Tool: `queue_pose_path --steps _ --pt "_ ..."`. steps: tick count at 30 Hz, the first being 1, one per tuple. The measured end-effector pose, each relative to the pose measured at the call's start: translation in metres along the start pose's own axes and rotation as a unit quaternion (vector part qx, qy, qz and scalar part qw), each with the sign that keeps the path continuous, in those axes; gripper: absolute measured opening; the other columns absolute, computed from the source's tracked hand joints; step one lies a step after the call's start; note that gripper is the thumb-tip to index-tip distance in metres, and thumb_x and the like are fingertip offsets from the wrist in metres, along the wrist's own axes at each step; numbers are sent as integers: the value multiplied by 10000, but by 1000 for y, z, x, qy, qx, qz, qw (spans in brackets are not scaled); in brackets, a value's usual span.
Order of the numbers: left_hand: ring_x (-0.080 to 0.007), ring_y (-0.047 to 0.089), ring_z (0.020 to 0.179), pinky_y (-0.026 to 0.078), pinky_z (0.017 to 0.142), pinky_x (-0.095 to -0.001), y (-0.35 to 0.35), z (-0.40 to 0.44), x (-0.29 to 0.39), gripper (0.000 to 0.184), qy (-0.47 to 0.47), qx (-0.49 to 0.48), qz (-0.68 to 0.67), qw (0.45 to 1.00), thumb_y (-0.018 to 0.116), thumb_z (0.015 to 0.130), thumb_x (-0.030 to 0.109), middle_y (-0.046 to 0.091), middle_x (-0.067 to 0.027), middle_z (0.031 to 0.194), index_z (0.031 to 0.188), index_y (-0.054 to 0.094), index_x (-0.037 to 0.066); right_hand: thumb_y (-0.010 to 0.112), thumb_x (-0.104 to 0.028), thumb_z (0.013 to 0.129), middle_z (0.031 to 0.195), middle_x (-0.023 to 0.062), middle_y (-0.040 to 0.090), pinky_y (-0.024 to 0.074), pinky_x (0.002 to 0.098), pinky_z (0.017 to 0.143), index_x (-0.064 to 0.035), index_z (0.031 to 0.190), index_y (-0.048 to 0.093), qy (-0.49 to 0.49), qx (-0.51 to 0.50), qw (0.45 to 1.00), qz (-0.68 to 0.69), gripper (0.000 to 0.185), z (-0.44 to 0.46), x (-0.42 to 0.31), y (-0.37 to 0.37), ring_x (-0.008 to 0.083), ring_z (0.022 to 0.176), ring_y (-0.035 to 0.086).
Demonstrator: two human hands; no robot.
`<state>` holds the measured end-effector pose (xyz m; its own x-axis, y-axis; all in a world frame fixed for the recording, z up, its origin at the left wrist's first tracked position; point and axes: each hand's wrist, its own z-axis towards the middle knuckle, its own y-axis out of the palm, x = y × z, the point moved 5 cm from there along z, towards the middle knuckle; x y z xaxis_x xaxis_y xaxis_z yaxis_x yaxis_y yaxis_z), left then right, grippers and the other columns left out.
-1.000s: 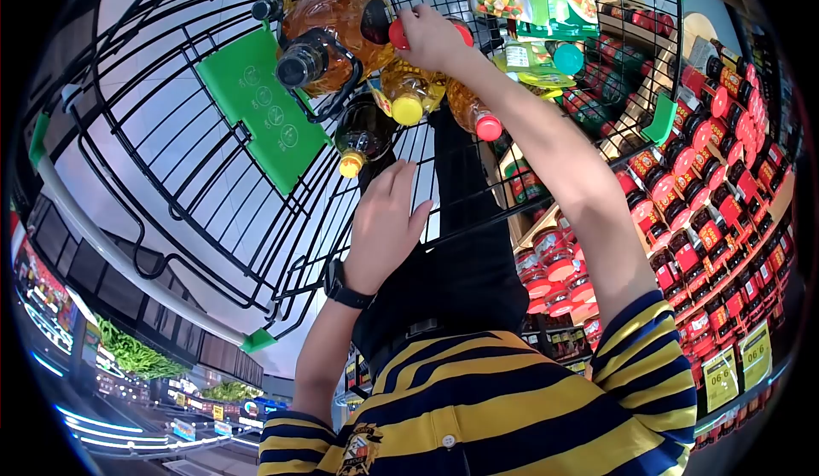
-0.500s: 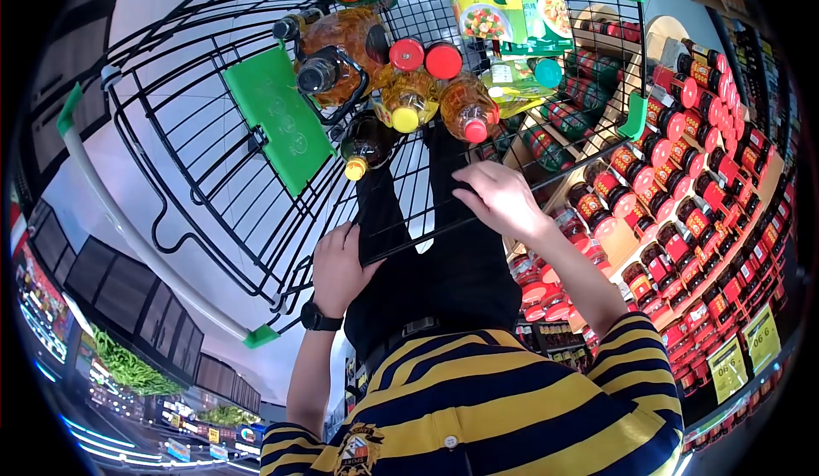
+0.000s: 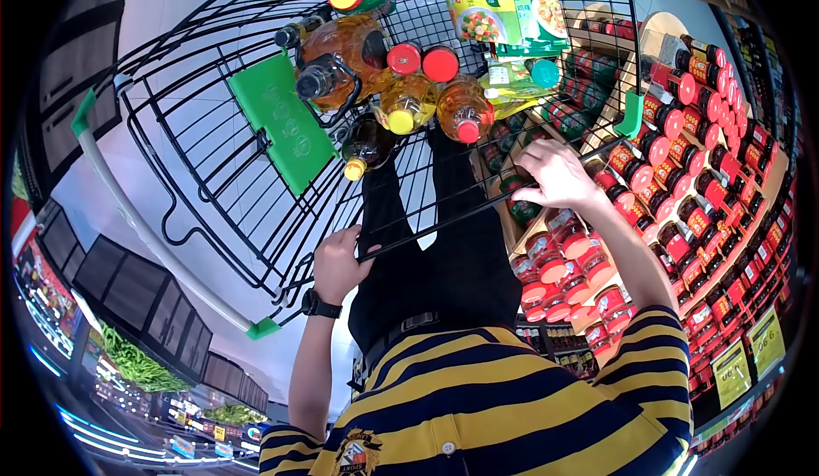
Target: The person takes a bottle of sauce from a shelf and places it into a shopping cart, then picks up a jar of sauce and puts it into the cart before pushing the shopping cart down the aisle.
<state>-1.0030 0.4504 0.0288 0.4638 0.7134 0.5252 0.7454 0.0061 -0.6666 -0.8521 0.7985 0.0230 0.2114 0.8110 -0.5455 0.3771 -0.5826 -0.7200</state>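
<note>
A black wire shopping cart (image 3: 223, 169) stands in front of me, with a green plastic flap (image 3: 283, 124) in it. My left hand (image 3: 339, 264), a dark watch on its wrist, is closed around the cart's near rim. Farther right on that rim, my right hand (image 3: 556, 174) has its fingers curled over the bar and the thumb on the near side. Inside the cart are a large amber oil bottle (image 3: 345, 56), a yellow-capped oil bottle (image 3: 409, 99), a red-capped oil bottle (image 3: 463, 105), a dark bottle (image 3: 367, 145) and several food packets (image 3: 486, 17).
To the right, stepped shelves hold many red-lidded jars (image 3: 670, 182), close to the cart's side. Yellow price signs (image 3: 732, 372) hang at the lower right. A white-grey handle bar (image 3: 158, 235) with green ends runs along the left. Dark cabinets (image 3: 145, 293) stand beyond it.
My right hand has slid to the right along the rim, from near the middle toward the green corner. My left hand keeps its place. The view has shifted slightly.
</note>
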Motion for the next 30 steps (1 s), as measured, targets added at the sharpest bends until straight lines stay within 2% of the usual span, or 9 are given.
queue_pose_path --steps 2,5,6,9,11,14,19,25,30 --pt "-318 668 768 542 702 -382 -1 1 2 419 23 9 16 1000 792 747 282 687 -158 844 1008 664 -20 707 -534 735 894 111 597 485 426 798 -27 951 649 -40 -20 998 -35 554 0 0 -1 321 872 608" --pt "-314 670 766 541 704 -382 0 1 3 417 10 1 13 1000 792 748 284 691 -154 839 1004 668 -20 732 -492 722 890 98 596 491 411 796 -38 923 633 -26 -63 997 -42 506 2 2 -4 306 878 614" --pt "-310 673 774 540 707 -383 2 1 1 419 9 5 6 1000 791 750 295 697 -151 859 1001 670 -18 754 -453 706 888 95 596 498 391 786 -51 898 619 -33 -62 996 -53 466 1 5 -5 291 875 620" --pt "-309 675 785 539 710 -378 5 1 0 422 -5 -3 5 1000 786 758 310 700 -146 868 1003 671 -14 744 -455 716 899 101 572 485 408 795 -44 919 592 -44 -31 994 -93 483 -3 21 -1 295 905 592" --pt "-296 678 772 540 701 -377 8 0 -2 424 -11 4 24 1000 770 782 349 701 -136 854 1001 675 -1 706 -404 794 860 100 586 503 379 716 -40 844 605 -20 -29 996 -84 381 -2 29 3 272 831 616" --pt "-290 676 726 534 664 -382 9 0 -2 428 -32 7 41 999 752 799 385 695 -119 802 972 680 0 695 -406 802 714 92 574 500 380 632 -40 736 597 -26 -3 995 -93 385 -4 34 12 276 696 627" --pt "-326 658 706 522 637 -400 14 3 0 355 -35 -7 50 998 748 793 319 673 -136 781 926 676 -1 690 -402 811 692 91 573 499 394 620 -39 708 581 -30 2 997 -73 392 -5 38 13 284 675 629" --pt "-318 660 696 529 621 -398 16 17 -5 301 -5 24 85 996 757 776 284 677 -129 774 870 661 15 686 -394 808 714 100 616 511 415 614 -38 728 621 -25 -20 997 -69 370 6 40 8 304 689 648" --pt "-319 662 715 519 635 -380 15 40 -19 263 -20 -7 108 994 740 792 263 684 -136 785 913 693 35 669 -437 816 707 101 622 514 417 632 -45 700 628 14 -9 998 -68 411 16 52 20 320 682 648"
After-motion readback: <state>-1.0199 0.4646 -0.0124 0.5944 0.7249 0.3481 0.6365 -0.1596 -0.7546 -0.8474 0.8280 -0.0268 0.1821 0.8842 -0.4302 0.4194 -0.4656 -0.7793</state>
